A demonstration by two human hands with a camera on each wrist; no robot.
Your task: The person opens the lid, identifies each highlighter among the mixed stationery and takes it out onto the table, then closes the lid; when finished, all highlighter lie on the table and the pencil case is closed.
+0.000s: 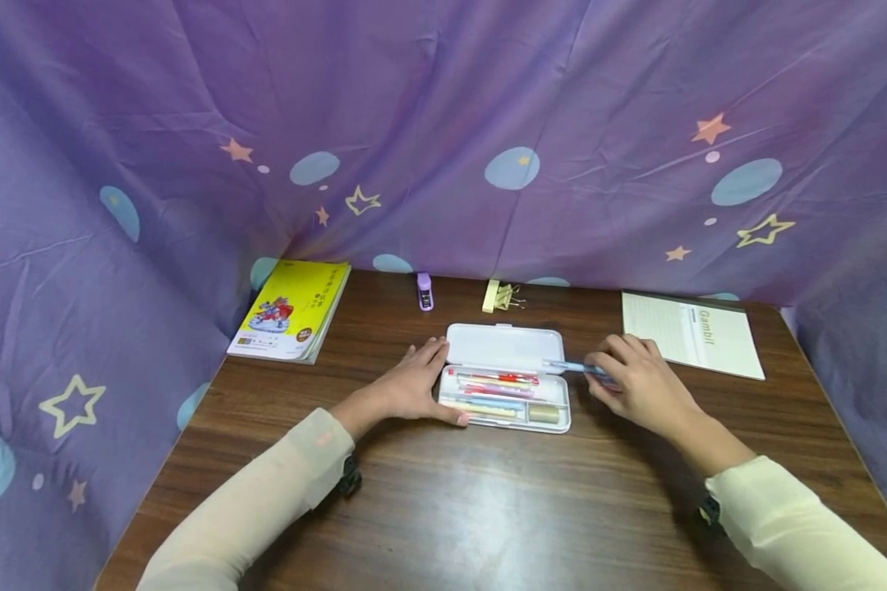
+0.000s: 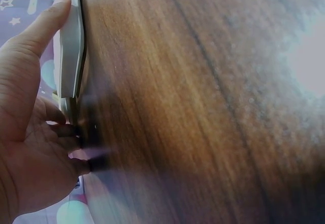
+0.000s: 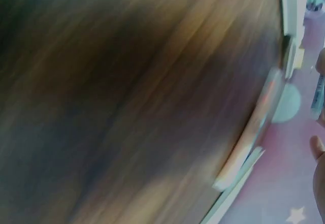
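A white pencil case lies with its lid folded back on the wooden table. Several pens and an olive-coloured block sit in its tray. My left hand spans the case's left side, its thumb along the front wall and its extended fingers by the lid. Over at the right, my right hand pinches a bluish pen, whose far end overlaps the lid's corner. A blurred, long pinkish thing lies on the table in the right wrist view, largely hidden under the hand in the head view.
Yellow-covered books lie at the back left. A purple stapler-like item and pale yellow binder clips stand behind the case. At the back right lies a notebook. A purple patterned curtain borders the table.
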